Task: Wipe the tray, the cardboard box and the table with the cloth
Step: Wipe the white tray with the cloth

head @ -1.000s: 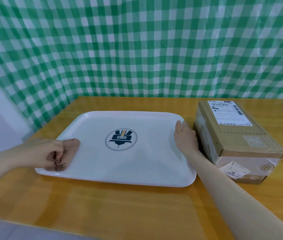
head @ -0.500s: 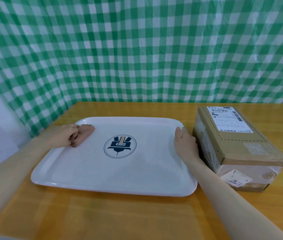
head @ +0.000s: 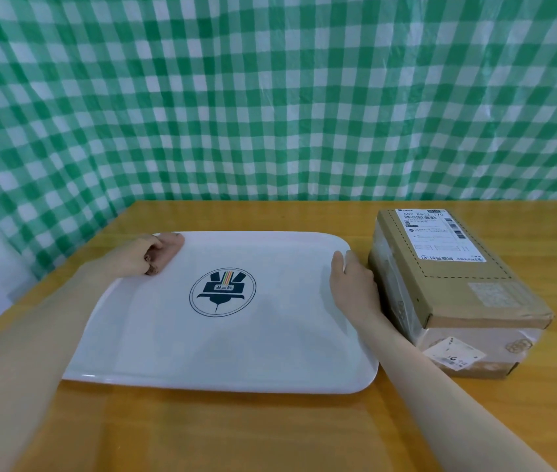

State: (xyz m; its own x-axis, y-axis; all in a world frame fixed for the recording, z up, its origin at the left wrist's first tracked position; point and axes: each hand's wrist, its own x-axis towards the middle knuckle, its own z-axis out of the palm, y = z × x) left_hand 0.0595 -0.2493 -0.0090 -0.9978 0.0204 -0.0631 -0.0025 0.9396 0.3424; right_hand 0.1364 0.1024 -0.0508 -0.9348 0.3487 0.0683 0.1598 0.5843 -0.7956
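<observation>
Since a second ago your left hand (head: 130, 255) has swept the cloth (head: 168, 248) from the tray's near-left edge up to its far-left corner; nothing else has shifted.

The table (head: 270, 430) carries everything and looks unwiped so far. On it the tray (head: 236, 352) lies flat, its long side toward you, with a round logo at its centre. The box (head: 457, 291) sits just beside the tray's right edge, label up, and I judge it has not been wiped.

Your right hand (head: 352, 284) steadies the tray at the right rim, between tray and box: thumb on top, fingers curled over the edge and mostly hidden. Your left hand grips the bunched cloth, fingers curled round it, pressing it to the tray's surface in that far corner.

You are on the tray, and only its left strip seems covered. To do it well:
- Flatten the cloth so more of it touches.
- Work in overlapping passes toward the right, across the logo.
- Keep the right hand clamped so the tray cannot slide into the box.
- Run along the raised rim too.
</observation>
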